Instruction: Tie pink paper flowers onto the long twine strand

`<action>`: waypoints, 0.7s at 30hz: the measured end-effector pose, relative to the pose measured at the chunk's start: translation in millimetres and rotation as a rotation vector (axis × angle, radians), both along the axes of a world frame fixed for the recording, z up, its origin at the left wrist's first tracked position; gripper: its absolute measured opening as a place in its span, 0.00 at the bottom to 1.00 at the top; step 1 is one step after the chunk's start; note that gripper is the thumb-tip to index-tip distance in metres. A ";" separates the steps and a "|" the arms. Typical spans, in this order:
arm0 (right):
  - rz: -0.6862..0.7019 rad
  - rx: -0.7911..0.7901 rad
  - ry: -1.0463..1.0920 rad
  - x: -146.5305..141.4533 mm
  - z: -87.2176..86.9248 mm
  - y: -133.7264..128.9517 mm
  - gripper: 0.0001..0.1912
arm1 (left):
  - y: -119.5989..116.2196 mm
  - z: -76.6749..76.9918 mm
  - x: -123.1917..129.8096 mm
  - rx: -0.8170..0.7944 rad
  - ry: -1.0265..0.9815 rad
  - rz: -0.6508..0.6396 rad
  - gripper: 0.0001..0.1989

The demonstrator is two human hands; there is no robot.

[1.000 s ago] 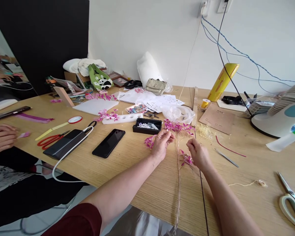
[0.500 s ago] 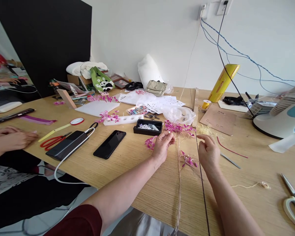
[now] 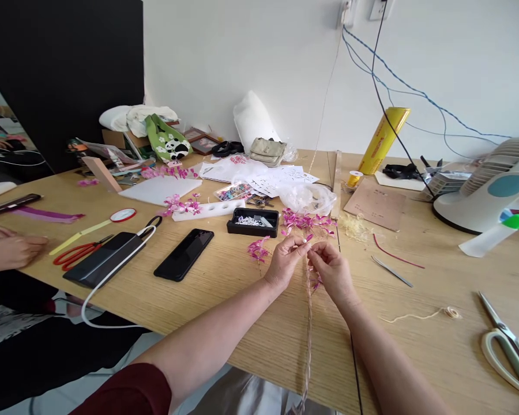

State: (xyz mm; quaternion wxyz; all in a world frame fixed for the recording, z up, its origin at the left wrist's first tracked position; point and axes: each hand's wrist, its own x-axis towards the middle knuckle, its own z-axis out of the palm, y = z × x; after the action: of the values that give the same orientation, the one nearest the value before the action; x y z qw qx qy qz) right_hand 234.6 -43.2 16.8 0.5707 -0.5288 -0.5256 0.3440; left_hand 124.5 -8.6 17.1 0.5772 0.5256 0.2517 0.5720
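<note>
My left hand (image 3: 283,260) is closed in a pinch, with a small magenta flower (image 3: 309,237) showing at its fingertips. Against those fingertips, my right hand (image 3: 332,270) also pinches; what lies between its fingers is hidden. A twisted pale cord (image 3: 308,334) runs from beneath my hands down over the table's front edge. Behind my hands lies a bunch of magenta flowers (image 3: 305,220) on thin stems. Another magenta spray (image 3: 258,249) rests left of my left hand, and a third is mostly covered by my right hand.
A black tray (image 3: 253,222) of small white pieces and a phone (image 3: 184,254) sit left of my hands. Tweezers (image 3: 391,271), a thread coil (image 3: 452,312) and scissors (image 3: 508,340) lie to the right. Another person's hand (image 3: 8,248) rests at the left edge.
My right hand has moved left and its fingers have met my left hand's fingertips. It now covers most of the nearer flower spray. The view has shifted slightly right.
</note>
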 end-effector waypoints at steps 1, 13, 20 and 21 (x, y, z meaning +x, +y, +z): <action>-0.005 -0.013 0.015 0.9 2.3 -0.7 0.09 | 0.1 -0.1 0.0 -0.001 -0.002 0.000 0.09; 0.037 -0.052 0.149 22.2 13.9 -1.6 0.10 | 8.2 3.1 -7.2 -0.110 -0.096 -0.028 0.11; -0.019 -0.116 -0.010 25.4 8.1 1.9 0.10 | 9.4 1.9 -7.2 -0.311 -0.275 -0.255 0.12; 0.003 -0.152 -0.070 23.6 8.6 1.0 0.10 | 10.5 1.4 -7.2 -0.320 -0.296 -0.251 0.12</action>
State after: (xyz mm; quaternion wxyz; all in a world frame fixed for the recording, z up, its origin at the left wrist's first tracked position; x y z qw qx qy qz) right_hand 258.2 -42.2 25.4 0.5097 -0.5815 -0.5184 0.3651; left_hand 117.3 1.9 18.5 0.7500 0.3652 0.1845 0.5196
